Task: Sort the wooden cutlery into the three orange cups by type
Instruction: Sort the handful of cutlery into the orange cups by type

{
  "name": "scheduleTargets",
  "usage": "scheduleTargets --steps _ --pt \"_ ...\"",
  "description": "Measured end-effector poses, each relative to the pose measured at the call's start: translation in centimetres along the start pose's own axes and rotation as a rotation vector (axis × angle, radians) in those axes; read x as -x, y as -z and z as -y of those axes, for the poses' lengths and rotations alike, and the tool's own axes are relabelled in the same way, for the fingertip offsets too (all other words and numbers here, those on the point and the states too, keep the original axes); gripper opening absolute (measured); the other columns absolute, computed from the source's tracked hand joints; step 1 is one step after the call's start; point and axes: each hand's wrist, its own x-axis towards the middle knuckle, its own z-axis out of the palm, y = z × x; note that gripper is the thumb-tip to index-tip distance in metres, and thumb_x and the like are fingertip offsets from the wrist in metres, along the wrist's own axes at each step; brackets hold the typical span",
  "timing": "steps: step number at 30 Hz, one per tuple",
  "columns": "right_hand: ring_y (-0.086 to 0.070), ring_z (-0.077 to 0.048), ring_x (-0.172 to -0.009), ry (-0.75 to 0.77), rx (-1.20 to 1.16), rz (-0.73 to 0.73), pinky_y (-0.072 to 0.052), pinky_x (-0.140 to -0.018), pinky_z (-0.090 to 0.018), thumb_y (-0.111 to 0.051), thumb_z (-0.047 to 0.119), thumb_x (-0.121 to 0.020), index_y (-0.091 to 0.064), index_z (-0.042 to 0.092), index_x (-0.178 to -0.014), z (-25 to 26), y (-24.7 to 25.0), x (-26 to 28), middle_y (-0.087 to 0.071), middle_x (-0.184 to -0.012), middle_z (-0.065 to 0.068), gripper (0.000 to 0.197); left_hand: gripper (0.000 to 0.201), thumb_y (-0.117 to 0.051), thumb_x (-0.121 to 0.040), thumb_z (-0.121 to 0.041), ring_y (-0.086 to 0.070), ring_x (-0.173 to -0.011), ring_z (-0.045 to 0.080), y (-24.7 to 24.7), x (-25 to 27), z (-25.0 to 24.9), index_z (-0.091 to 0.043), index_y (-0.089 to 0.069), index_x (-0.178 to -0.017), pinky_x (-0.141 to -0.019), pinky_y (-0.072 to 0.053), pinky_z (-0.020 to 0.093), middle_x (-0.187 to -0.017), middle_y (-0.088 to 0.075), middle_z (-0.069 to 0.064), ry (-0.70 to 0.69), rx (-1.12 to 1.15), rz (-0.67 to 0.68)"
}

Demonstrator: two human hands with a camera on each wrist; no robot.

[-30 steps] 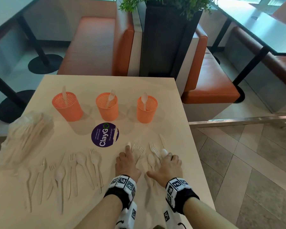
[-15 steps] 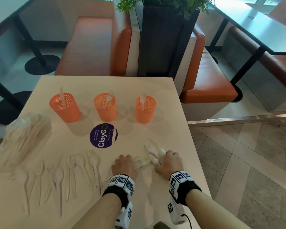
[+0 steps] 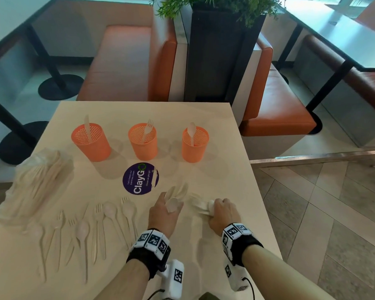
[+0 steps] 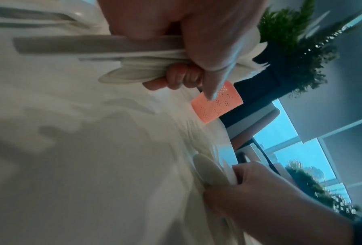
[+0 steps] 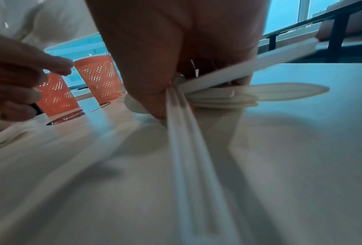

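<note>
Three orange mesh cups stand in a row on the pale table: the left cup [image 3: 91, 142] holds a knife, the middle cup [image 3: 143, 142] a fork, the right cup [image 3: 194, 146] a spoon. My left hand [image 3: 166, 210] grips a bundle of wooden cutlery [image 3: 178, 194] low over the table; in the left wrist view the curled fingers [image 4: 176, 77] close on its handles. My right hand [image 3: 222, 212] grips a second bundle [image 3: 200, 205], seen fanned out in the right wrist view [image 5: 249, 94]. Loose forks and spoons [image 3: 108, 215] lie in a row at the front left.
A clear plastic bag of more cutlery [image 3: 36, 187] lies at the table's left edge. A round purple sticker [image 3: 140, 178] sits below the cups. The table's right edge [image 3: 264, 215] runs close to my right hand. Orange benches and a dark planter stand behind.
Both hands went from lying flat on scattered cutlery to closing on it. They gathered the pieces into two bundles and lifted them slightly, the left bundle now pointing toward the cups.
</note>
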Motion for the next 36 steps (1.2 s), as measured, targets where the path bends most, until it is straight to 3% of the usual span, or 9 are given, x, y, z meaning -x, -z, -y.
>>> scheduleTargets --steps 6,11,15,22,25,28,31,33,36 --pt "-0.062 -0.033 -0.101 0.099 -0.01 -0.006 -0.043 -0.073 -0.035 -0.054 0.017 -0.09 -0.05 0.013 -0.113 0.1 0.2 0.2 -0.062 -0.112 -0.01 0.024 0.03 -0.079 -0.077 -0.027 -0.051 -0.064 0.013 0.1 -0.9 0.3 -0.004 -0.061 -0.08 -0.065 -0.045 0.02 -0.068 -0.061 0.004 -0.088 0.332 -0.054" --pt "-0.062 -0.033 -0.091 0.166 -0.28 -0.071 -0.044 -0.067 -0.034 -0.068 0.033 -0.087 -0.053 0.017 -0.108 0.1 2.7 -0.3 -0.068 -0.099 -0.007 0.031 0.031 -0.081 -0.075 -0.016 -0.045 -0.058 0.006 -0.2 -1.8 -0.6 0.002 -0.056 -0.074 -0.06 -0.042 0.012 -0.064 -0.052 0.002 -0.109 0.456 -0.082" --pt "-0.051 -0.013 -0.063 0.128 -0.648 -0.2 -0.04 -0.055 -0.019 -0.088 0.032 -0.069 -0.052 0.022 -0.077 0.4 3.7 -0.6 -0.059 -0.07 0.006 0.038 0.022 -0.084 -0.072 -0.024 -0.054 -0.059 0.002 -1.0 -1.8 0.5 -0.013 -0.066 -0.079 -0.062 -0.044 0.013 -0.068 -0.064 -0.003 -0.041 0.44 -0.12" --pt "-0.045 -0.005 -0.051 0.266 -0.837 -0.358 -0.036 -0.049 -0.013 -0.083 0.035 -0.077 -0.048 0.016 -0.068 0.7 5.1 -0.7 -0.052 -0.057 0.008 0.041 0.019 -0.079 -0.078 -0.028 -0.049 -0.047 0.016 -1.1 -1.7 0.2 -0.022 -0.065 -0.089 -0.045 -0.045 0.013 -0.056 -0.057 0.002 0.003 0.47 -0.138" --pt "-0.062 -0.011 -0.056 0.274 -1.033 -0.265 -0.049 -0.052 -0.023 -0.078 0.033 -0.082 -0.055 0.014 -0.079 0.8 6.0 -0.8 -0.064 -0.063 0.003 0.03 0.016 -0.077 -0.08 -0.029 -0.058 -0.057 0.006 -1.0 -1.8 -0.1 -0.028 -0.064 -0.089 -0.056 -0.046 0.011 -0.067 -0.063 -0.009 -0.016 0.474 -0.17" --pt "-0.056 -0.009 -0.059 0.255 -1.002 -0.281 -0.049 -0.055 -0.021 -0.083 0.035 -0.076 -0.058 0.027 -0.089 0.7 6.1 -1.2 -0.06 -0.065 0.01 0.03 0.015 -0.076 -0.081 -0.029 -0.064 -0.078 -0.005 -0.8 -1.9 0.0 -0.031 -0.064 -0.09 -0.073 -0.048 0.012 -0.085 -0.069 -0.013 -0.05 0.42 -0.175" --pt "-0.052 -0.006 -0.057 0.207 -0.946 -0.278 -0.048 -0.058 -0.022 -0.09 0.034 -0.064 -0.059 0.024 -0.099 0.5 5.9 -1.6 -0.058 -0.067 0.011 0.047 0.054 -0.078 -0.075 -0.04 -0.065 -0.101 0.026 -1.1 -2.2 0.6 -0.01 -0.06 -0.116 -0.095 -0.051 0.041 -0.106 -0.07 0.011 0.001 0.369 -0.178" --pt "-0.049 -0.009 -0.055 0.216 -0.918 -0.281 -0.047 -0.056 -0.029 -0.09 0.03 -0.064 -0.06 0.018 -0.083 0.5 5.9 -1.7 -0.056 -0.062 0.009 0.037 0.062 -0.076 -0.076 -0.041 -0.062 -0.108 0.03 -1.1 -2.2 0.3 -0.01 -0.054 -0.125 -0.1 -0.048 0.046 -0.113 -0.067 0.014 0.0 0.374 -0.155" --pt "-0.041 -0.004 -0.05 0.256 -1.05 -0.299 -0.041 -0.052 -0.024 -0.089 0.025 -0.069 -0.052 0.024 -0.059 0.7 6.2 -1.7 -0.051 -0.052 0.014 0.038 0.023 -0.075 -0.082 -0.029 -0.065 -0.089 0.016 -0.9 -2.0 -0.6 -0.02 -0.064 -0.099 -0.085 -0.053 0.026 -0.091 -0.07 -0.002 -0.059 0.381 -0.147"
